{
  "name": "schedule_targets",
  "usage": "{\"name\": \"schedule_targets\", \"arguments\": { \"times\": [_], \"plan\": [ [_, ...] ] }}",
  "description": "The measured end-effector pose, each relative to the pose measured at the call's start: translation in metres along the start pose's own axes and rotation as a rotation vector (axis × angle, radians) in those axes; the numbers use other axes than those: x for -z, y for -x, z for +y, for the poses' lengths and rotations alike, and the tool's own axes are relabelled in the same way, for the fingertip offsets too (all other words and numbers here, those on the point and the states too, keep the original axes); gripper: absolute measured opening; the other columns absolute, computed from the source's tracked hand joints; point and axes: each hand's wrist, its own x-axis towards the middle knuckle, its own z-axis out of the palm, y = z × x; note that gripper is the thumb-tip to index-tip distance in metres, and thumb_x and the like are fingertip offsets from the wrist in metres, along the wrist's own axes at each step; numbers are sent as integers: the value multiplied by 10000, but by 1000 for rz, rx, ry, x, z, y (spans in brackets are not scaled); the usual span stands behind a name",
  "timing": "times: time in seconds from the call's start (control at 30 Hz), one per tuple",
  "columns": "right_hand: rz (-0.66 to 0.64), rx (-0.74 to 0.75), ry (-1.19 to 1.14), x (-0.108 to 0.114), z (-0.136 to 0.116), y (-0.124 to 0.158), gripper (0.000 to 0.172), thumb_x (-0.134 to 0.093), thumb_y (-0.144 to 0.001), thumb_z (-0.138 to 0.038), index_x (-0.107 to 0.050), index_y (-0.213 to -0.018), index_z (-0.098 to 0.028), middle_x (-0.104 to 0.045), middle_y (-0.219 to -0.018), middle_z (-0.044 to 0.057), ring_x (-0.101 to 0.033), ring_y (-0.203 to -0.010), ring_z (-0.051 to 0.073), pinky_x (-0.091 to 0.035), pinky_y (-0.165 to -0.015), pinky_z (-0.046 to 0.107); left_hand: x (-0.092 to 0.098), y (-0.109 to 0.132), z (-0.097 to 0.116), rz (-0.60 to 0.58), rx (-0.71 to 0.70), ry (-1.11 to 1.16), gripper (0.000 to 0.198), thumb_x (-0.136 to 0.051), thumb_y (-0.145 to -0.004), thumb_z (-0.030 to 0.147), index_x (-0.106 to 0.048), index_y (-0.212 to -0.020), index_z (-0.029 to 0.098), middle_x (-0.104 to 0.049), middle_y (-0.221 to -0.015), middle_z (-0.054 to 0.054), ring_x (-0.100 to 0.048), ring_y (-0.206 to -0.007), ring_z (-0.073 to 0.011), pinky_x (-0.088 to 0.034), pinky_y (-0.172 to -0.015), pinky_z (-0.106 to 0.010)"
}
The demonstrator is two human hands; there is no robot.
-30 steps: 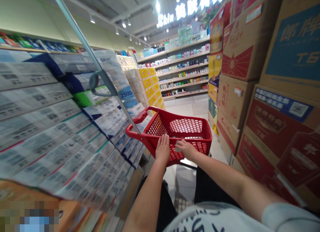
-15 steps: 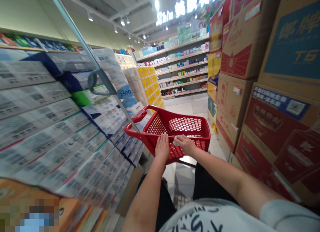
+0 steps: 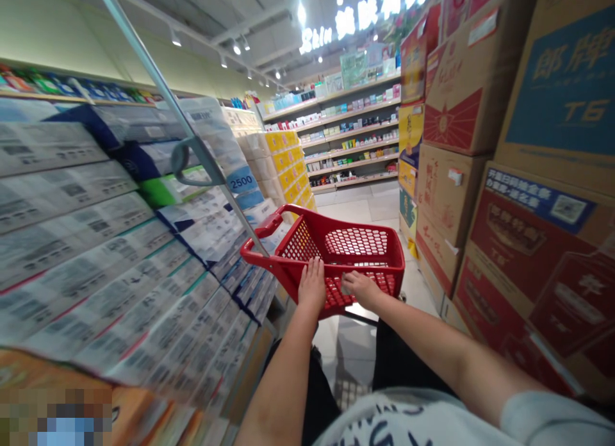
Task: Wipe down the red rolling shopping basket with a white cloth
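Note:
A red plastic shopping cart basket (image 3: 396,246) with a pierced grid wall stands in front of my body, tilted in the view. My left hand (image 3: 312,286) lies against its near rim, fingers stretched out and flat. Just right of it, my right hand (image 3: 362,288) is beside the near wall with its fingers curled together. A small greyish-white thing (image 3: 346,283) shows at those fingertips, too small and blurred to name. A long grey metal pole (image 3: 158,81) with a grey loop-shaped fitting (image 3: 195,161) rises from the left end of the cart toward the upper left.
Stacked white packs (image 3: 81,241) form a slanting wall on the left. Yellow-sided packs (image 3: 288,167) are piled beyond the cart. Tall cardboard cartons (image 3: 454,196) line the right side. Shelves of small goods (image 3: 355,122) stand across the far end of the tiled floor (image 3: 350,209).
My right hand has slid slightly right and down from the rim, its fingers more curled, with the pale thing moving along. My left hand stays nearly in place on the rim.

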Motion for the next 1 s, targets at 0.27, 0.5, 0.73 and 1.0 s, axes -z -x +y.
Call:
{"name": "schedule_targets", "arguments": {
  "times": [0.27,0.5,0.73,1.0],
  "plan": [
    [-99,-16,36,1,1,4,338,-523,-818,-18,-645,-1109,-141,-602,-1152,126,-524,-1046,227,-494,-863,327,4,0,1,-23,7,-4,650,-314,-861,68,-244,-1508,60,-155,-1578,-101,-117,-1477,-245,-157,-1223,-408],
    [-148,12,52,-17,-5,4,334,-505,-876,-82,-608,-1187,-146,-585,-1167,133,-522,-1057,232,-493,-878,339,3,1,0,1,-2,-1,660,-321,-843,60,-278,-1501,90,-197,-1567,-101,-159,-1471,-230,-205,-1209,-422],
    [-202,27,49,-29,-13,-2,189,-552,-865,-100,-674,-996,-160,-615,-1063,117,-548,-1004,223,-510,-754,286,-1,4,0,3,-4,20,663,-318,-853,80,-244,-1512,85,-158,-1580,-77,-120,-1478,-231,-184,-1216,-406],
    [-244,45,101,-23,-14,1,171,-565,-841,-76,-701,-929,-131,-637,-1042,142,-562,-1003,252,-513,-772,329,-8,2,-1,29,-7,14,690,-356,-832,83,-236,-1512,76,-146,-1583,-87,-112,-1480,-240,-172,-1215,-411]
  ]
}}
